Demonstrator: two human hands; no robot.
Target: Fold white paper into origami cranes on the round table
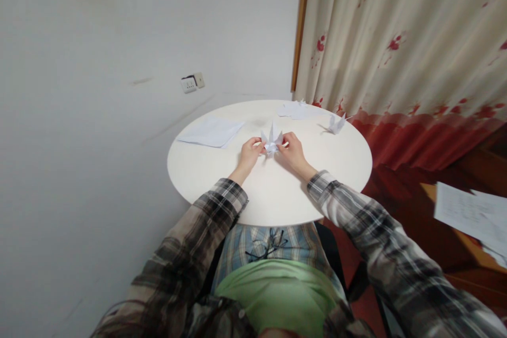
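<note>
I see the left hand (249, 151) and right hand (293, 150) each pinching one side of a paper crane (272, 142); I judge that a hard tug could tear it.

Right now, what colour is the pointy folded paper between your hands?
The pointy folded paper is white, clearest in the head view.

The folded paper figure (272, 143) is white and small, creased into several narrow points. Two or three slim tips stand upright and fan slightly apart above a crumpled, bunched base. It sits low over the middle of the round white surface (277, 190), pinched on one side by the left hand (250, 152) and on the other by the right hand (292, 150).
</note>
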